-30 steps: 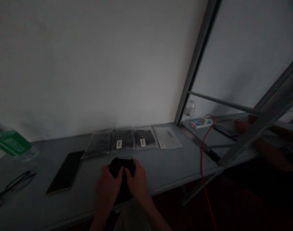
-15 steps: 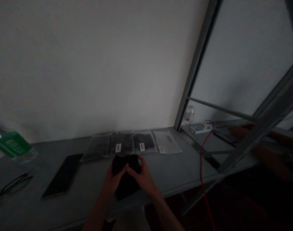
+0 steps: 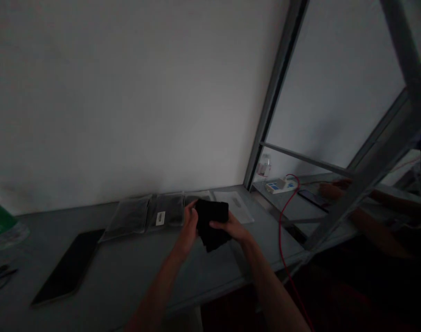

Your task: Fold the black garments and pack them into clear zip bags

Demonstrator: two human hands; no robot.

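Observation:
Between my hands is a folded black cloth [image 3: 213, 219], lifted over the grey desk [image 3: 127, 276]. My left hand [image 3: 189, 227] grips its left edge, thumb toward me. My right hand [image 3: 234, 226] clasps the right side, its thumb lying across the front. Behind the cloth, along the wall, lie several frosted plastic bags. Dark contents show in the left bag [image 3: 129, 214] and in the labelled bag [image 3: 171, 207] beside it. Another dark-filled bag [image 3: 198, 196] is mostly covered by the cloth. The rightmost bag [image 3: 237, 205] looks pale and flat.
A dark phone-like slab [image 3: 70, 265] lies on the left, near glasses [image 3: 1, 276] and a green-labelled bottle [image 3: 3, 221]. On the right stand a metal frame [image 3: 269, 106], a red cable [image 3: 280, 230] and a power strip [image 3: 281, 185]. Another person's arm [image 3: 376, 230] rests by a phone [image 3: 313, 199].
My hands have carried the black cloth up and to the right, in front of the bags. My right thumb now lies across it. The view has swung slightly right.

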